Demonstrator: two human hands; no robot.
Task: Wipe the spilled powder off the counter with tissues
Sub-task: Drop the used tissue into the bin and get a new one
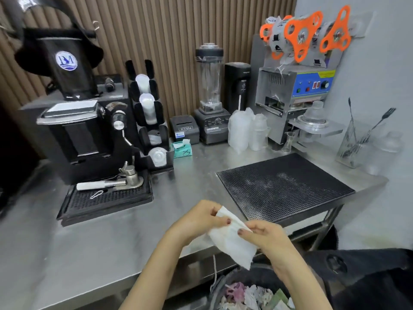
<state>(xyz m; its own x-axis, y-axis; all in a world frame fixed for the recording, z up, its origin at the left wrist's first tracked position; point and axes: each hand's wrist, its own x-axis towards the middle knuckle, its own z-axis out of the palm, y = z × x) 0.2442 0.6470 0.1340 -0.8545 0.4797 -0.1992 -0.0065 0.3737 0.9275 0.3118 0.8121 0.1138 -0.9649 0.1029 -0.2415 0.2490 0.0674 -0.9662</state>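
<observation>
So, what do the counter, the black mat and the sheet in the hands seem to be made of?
Counter: likely stainless steel, brushed; grey with soft reflections.
Black mat: probably rubber, matte; fine studded grid.
Sheet: tissue paper, thin, creased, white with faint stains, held by left hand and right hand.

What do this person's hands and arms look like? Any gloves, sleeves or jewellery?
Both hands, the left hand and the right hand, are bare, with no gloves, and the forearms carry no sleeves. The visible nails wear dark polish. No rings, watch or bracelets show. Dark clothing appears at the lower right.
</observation>
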